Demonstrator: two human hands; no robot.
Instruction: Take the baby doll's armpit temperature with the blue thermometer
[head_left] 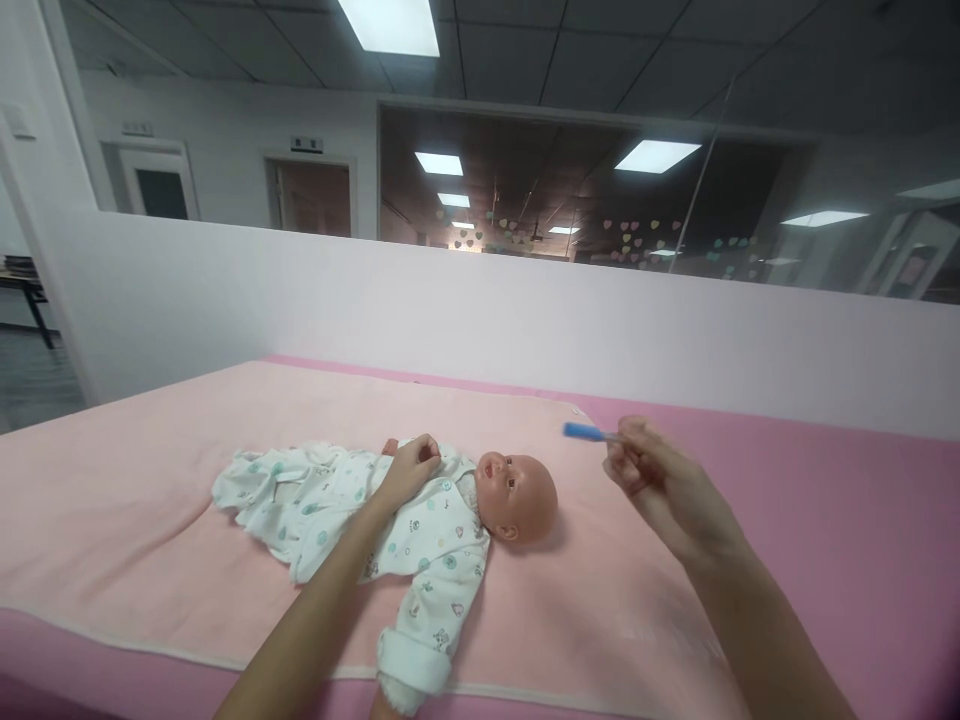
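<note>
A baby doll (519, 500) lies on its back with its head to the right, dressed in a white outfit (442, 525) with small green and grey prints. My left hand (411, 468) rests on the doll's chest, its fingers curled in at the front of the outfit; what they pinch, if anything, is hidden. Off to the right of the doll's head, my right hand (664, 485) is raised above the bed. Its fingertips pinch a thin stick with a blue end (583, 431), which points left and is slightly blurred.
A peach-coloured sheet (135, 490) lies under the doll, over a pink padded surface (847, 520). Behind it runs a low white wall (480, 310) with a glass window (570, 190) above. A dark table (28, 285) stands at the far left.
</note>
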